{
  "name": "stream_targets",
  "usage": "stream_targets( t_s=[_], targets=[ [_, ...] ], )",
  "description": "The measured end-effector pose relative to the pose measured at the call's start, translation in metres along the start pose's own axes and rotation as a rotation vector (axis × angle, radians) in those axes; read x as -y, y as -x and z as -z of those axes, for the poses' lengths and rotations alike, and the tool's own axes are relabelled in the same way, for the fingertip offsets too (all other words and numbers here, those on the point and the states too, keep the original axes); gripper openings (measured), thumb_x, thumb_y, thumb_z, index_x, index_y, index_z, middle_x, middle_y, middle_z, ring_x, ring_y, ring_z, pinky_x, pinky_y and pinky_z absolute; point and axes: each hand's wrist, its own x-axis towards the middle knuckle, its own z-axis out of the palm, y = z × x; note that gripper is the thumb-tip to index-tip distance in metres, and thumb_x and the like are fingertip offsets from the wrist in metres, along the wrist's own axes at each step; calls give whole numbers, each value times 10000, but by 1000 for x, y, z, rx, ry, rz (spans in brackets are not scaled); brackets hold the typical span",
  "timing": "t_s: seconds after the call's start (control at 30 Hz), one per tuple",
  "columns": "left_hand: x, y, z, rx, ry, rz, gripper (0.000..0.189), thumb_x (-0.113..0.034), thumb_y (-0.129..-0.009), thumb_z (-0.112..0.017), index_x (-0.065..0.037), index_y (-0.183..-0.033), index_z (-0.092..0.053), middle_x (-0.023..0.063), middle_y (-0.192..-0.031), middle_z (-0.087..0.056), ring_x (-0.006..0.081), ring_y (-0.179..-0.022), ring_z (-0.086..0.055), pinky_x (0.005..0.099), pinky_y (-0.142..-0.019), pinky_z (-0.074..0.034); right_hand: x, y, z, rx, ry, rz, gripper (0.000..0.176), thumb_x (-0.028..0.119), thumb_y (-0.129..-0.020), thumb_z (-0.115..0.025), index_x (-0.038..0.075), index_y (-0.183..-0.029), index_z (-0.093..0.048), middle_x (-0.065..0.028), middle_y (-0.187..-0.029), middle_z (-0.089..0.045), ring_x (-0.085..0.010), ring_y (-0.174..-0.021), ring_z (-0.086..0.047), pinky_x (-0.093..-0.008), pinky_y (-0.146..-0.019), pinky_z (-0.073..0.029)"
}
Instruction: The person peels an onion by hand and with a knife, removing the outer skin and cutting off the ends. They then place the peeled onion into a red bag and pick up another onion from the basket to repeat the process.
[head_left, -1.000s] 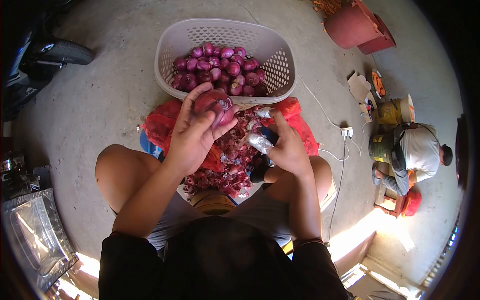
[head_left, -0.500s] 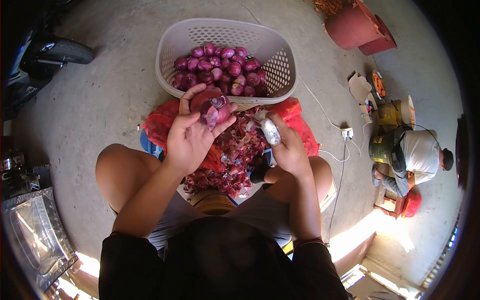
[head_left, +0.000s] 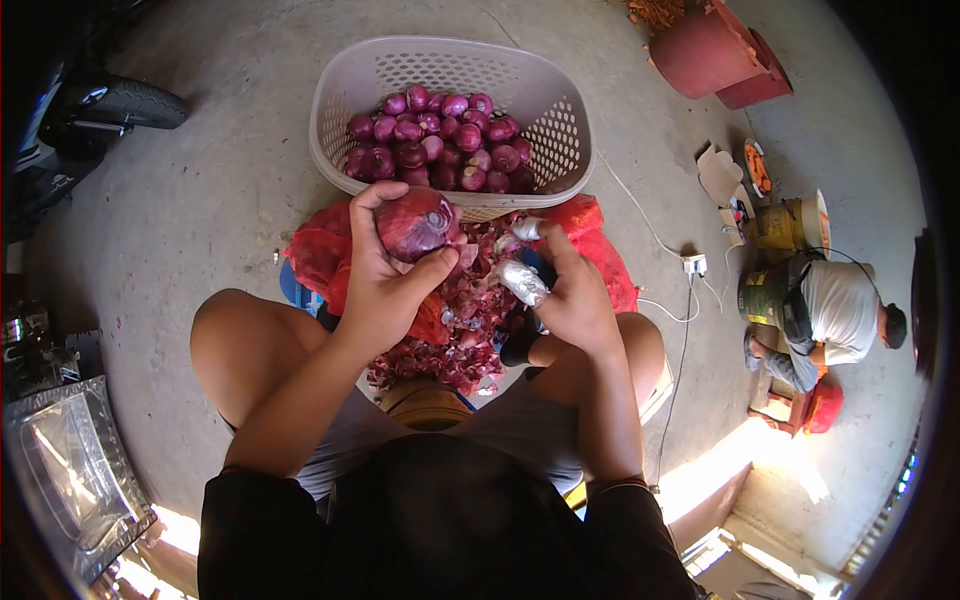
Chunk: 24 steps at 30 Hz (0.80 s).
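A red onion [head_left: 412, 222] rests in my left hand [head_left: 385, 295], with the fingers wrapped round its far side and the thumb pressed along its near edge. Loose skin hangs at the onion's lower right. To its right is my right hand [head_left: 578, 305], its thumb and forefinger spread apart with nothing between them. Silvery-white wrapping [head_left: 522, 283] covers the tips of both these digits. Beneath the hands lies a heap of onion skins [head_left: 455, 345], between red mesh sacks [head_left: 597, 255]. Just beyond, a grey plastic basket [head_left: 330, 105] holds many peeled-looking red onions [head_left: 440, 140].
On the right, a co-worker [head_left: 840, 310] sits bent over beside yellow buckets [head_left: 780, 225]. Red tubs [head_left: 705, 50] stand at the upper right. A white cable with a socket block [head_left: 694, 264] crosses the floor. A motorcycle wheel [head_left: 140, 103] is at the upper left.
My left thumb has moved onto the onion's near side, and the onion has tilted in the hand. My right thumb and forefinger have spread apart, and the hand has shifted slightly left.
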Motion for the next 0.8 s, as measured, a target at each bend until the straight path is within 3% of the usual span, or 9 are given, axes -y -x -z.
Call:
stream_targets(
  t_s=[0.1, 0.17, 0.27, 0.4, 0.53, 0.8],
  targets=[
    [1, -2, 5, -30, 197, -3, 569, 78, -813, -506, -150, -1269, -254, 104, -1277, -390, 282, -1183, -447, 458, -975, -396, -4, 2, -12, -68, -311, 16, 485, 164, -826, -620, 71, -1237, -379, -118, -758, -619, -215, -662, -612, -311, -590, -455],
    [0, -2, 5, -66, 361, 12, 567, 83, -813, -508, -152, -1264, -256, 97, -1268, -394, 261, -1186, -435, 451, -989, -379, 6, 3, -14, 24, -648, -6, 492, 103, -855, -574, 83, -1281, -328, -85, -837, -604, -136, -691, -556, -263, -606, -428],
    [3, -1, 0, -94, 54, -41, 556, 63, -809, -545, -130, -1243, -256, 109, -1263, -390, 234, -1174, -434, 411, -986, -376, 17, 8, -28, 76, -977, -37, 511, 62, -881, -530, 90, -1322, -273, -56, -922, -575, -70, -736, -487, -218, -628, -400],
    [6, -3, -3, -14, -145, -271, 587, 93, -758, -633, -95, -1180, -270, 110, -1258, -287, 211, -1155, -415, 351, -964, -395, 18, 9, -41, 63, -1059, 19, 541, 53, -882, -530, 87, -1338, -241, -62, -957, -570, -62, -757, -475, -208, -625, -389],
    [11, -2, -1, 37, -198, -314, 600, 113, -736, -636, -97, -1169, -277, 107, -1250, -268, 212, -1173, -394, 356, -970, -390, 21, 6, -42, 85, -1077, 2, 464, 59, -891, -528, 74, -1286, -286, -66, -954, -576, -62, -809, -504, -203, -676, -405],
    [7, 1, -6, 51, -224, -333, 614, 128, -711, -645, -99, -1156, -287, 111, -1246, -274, 213, -1167, -391, 355, -969, -385, 25, 2, -42, 2, -1082, 13, 275, 57, -901, -510, 71, -1162, -429, -21, -831, -573, -29, -650, -477, -171, -544, -363]
  ],
)
